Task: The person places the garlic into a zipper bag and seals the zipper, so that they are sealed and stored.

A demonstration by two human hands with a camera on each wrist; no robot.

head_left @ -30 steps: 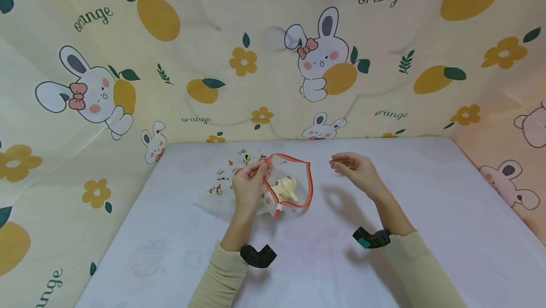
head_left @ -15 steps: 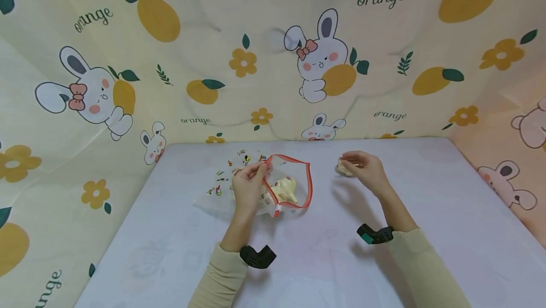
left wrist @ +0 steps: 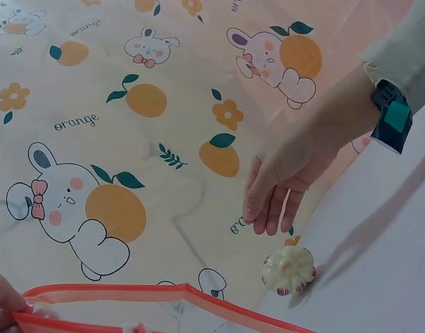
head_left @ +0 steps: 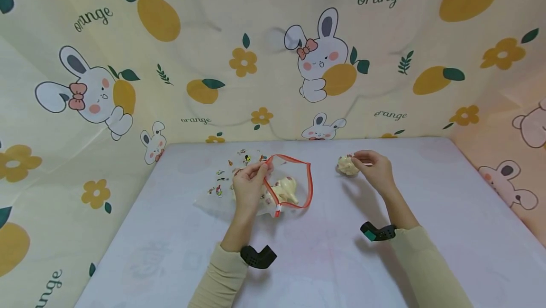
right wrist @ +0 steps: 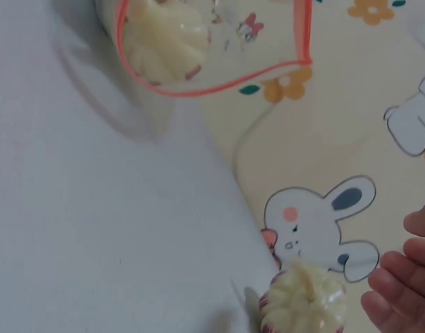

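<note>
My left hand (head_left: 247, 187) pinches the red-edged rim of a clear zip bag (head_left: 309, 180) printed with small cartoon figures. The bag's mouth gapes toward the right. Inside lies a cream, ribbed, garlic-like bulb (head_left: 286, 188), partly hidden by the left hand and the rim. A second garlic-like bulb (head_left: 347, 166), with reddish-purple streaks and a short stub, sits on the table right of the bag. Just to its right is my right hand (head_left: 377, 170), fingers loosely bent and holding nothing. The left wrist view shows a gap between this bulb (left wrist: 288, 270) and the right hand's fingertips (left wrist: 271, 225).
A white cloth covers the table (head_left: 315, 260). Behind it rises a cream backdrop (head_left: 273, 38) printed with rabbits and oranges, meeting the table's far edge. A black wrist camera (head_left: 258, 257) is on the left wrist, another camera (head_left: 377, 232) on the right.
My right hand has moved to the right, and the second garlic-like bulb, hidden a second ago, has come into full view beside it. The left hand and the bag have stayed put.
</note>
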